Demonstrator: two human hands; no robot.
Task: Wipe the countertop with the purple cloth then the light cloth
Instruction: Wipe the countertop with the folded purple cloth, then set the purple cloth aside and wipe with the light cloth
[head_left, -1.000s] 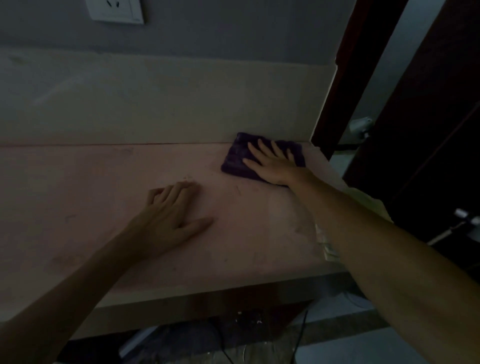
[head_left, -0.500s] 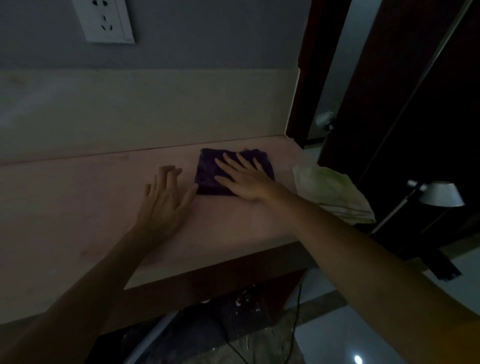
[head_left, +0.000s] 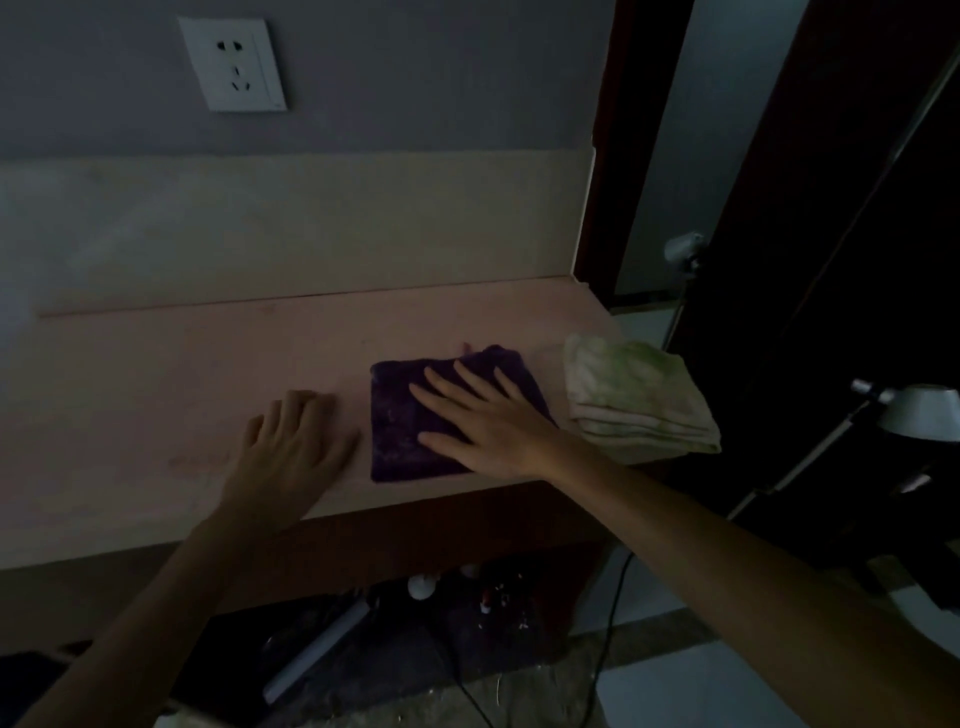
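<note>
Two bare forearms come into view from the lower edge, each ending in a bare hand — the left hand (head_left: 291, 447) and the right hand (head_left: 480, 421). No sleeve, cuff or glove covers either arm as far as the picture reaches, and no ring, watch or bracelet shows on the fingers or wrists. The light is dim, so finer marks on them — nails, say — cannot be made out.
</note>
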